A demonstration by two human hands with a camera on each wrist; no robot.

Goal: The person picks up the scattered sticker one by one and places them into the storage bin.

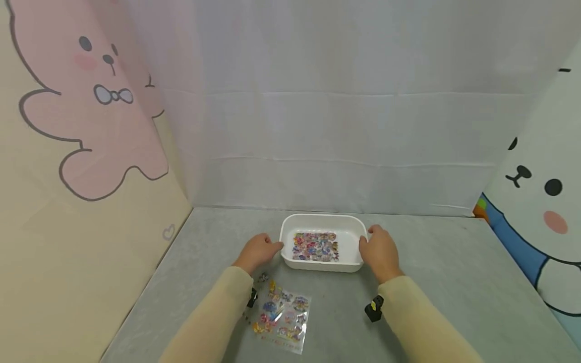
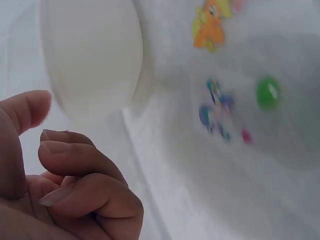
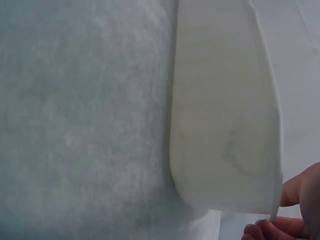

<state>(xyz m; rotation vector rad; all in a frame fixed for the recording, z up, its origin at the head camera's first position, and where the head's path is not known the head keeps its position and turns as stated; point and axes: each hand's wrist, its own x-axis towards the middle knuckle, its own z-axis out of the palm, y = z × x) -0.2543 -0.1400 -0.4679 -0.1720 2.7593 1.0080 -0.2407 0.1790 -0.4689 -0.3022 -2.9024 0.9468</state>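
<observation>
A white plastic tray (image 1: 323, 266) with rounded corners rests near the back of the table, with a colourful cartoon sticker sheet (image 1: 315, 247) lying in it. My right hand (image 1: 380, 253) pinches the tray's right rim, thumb on the inner side and fingers outside. At the opposite end, my left hand (image 1: 258, 252) has its thumb right at the left rim. In the left wrist view a gap shows between that thumb and the loosely curled fingers (image 2: 75, 155), with nothing between them. Nearer me lies a clear sticker sheet (image 1: 283, 320) with cartoon ponies, partly hidden by the left sleeve.
Small dark stickers (image 1: 263, 277) show beside the left wrist. The grey table (image 1: 454, 282) meets a white curtain (image 1: 345, 131) at the back. Panels with a pink bear (image 1: 104, 136) on the left and a white bear (image 1: 535, 217) on the right flank it.
</observation>
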